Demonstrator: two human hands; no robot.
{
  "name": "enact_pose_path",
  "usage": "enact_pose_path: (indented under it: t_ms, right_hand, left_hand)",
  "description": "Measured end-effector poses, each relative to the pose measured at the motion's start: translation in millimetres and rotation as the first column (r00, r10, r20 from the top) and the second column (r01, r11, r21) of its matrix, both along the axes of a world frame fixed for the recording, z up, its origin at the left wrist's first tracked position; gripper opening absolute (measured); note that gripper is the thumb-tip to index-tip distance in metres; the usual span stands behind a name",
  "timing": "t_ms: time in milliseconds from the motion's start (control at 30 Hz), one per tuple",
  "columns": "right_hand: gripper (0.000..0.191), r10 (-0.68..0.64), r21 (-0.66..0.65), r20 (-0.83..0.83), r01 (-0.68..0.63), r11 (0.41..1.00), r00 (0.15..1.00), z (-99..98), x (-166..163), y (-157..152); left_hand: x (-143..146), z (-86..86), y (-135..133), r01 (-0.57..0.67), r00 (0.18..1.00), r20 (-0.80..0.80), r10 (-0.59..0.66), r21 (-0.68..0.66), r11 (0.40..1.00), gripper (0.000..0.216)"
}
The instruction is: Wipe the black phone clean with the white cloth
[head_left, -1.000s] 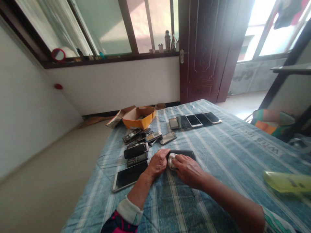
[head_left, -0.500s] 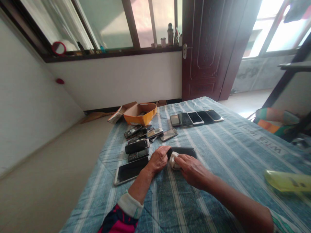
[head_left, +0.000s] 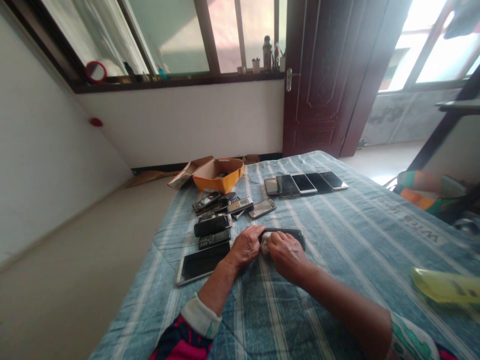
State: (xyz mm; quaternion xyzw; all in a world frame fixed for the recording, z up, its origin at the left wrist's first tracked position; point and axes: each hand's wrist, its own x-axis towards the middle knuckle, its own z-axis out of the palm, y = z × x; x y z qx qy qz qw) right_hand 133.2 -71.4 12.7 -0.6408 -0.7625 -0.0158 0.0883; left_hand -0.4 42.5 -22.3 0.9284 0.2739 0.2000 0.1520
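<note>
A dark smartphone (head_left: 299,236) lies sideways on the blue striped cloth in front of me. My left hand (head_left: 246,245) grips its left end, with the fingertips at the phone's edge. My right hand (head_left: 287,255) is closed on a bunched white cloth (head_left: 265,244), pressed against the phone's face and covering much of it. Beside my left hand lie a large phone with a pale frame (head_left: 202,264), a black keypad phone (head_left: 213,239) and a dark phone (head_left: 212,226).
An open orange box (head_left: 221,177) stands at the far left edge, near a pile of old phones (head_left: 221,204). A silver-edged phone (head_left: 262,208) lies nearby. Several smartphones (head_left: 305,184) form a row farther back. A yellow packet (head_left: 442,286) is at right.
My right hand has moved slightly up and over the phone with the white cloth, covering more of its face. My left hand stays at the phone's left end. The view has shifted slightly.
</note>
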Motion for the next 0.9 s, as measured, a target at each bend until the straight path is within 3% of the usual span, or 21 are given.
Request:
enact_pose_path:
  t_ms: [333,600,800,900]
  right_hand:
    - [0.021,-0.097,-0.09,0.027,0.099,0.991,0.995,-2.5,31.7,-18.4]
    - [0.025,-0.02,-0.067,0.036,0.022,0.998,0.999,9.0,6.3,2.9]
    - [0.024,0.002,-0.018,-0.06,-0.004,1.0,0.998,-9.0,28.3,-8.7]
    - [0.025,-0.043,0.034,-0.088,0.046,0.998,0.995,-17.6,35.9,-11.4]
  left_hand:
    - [0.6,-1.0,-1.6,0.007,1.0,0.009,-0.007,-0.003,1.0,0.051]
    - [0.7,1.8,-2.3,0.017,1.0,0.012,-0.017,-0.01,1.0,0.051]
    - [0.4,1.9,-4.3,0.006,1.0,0.016,-0.006,-0.007,1.0,0.05]
    - [0.6,1.7,-4.9,0.012,1.0,0.022,-0.012,-0.011,1.0,0.049]
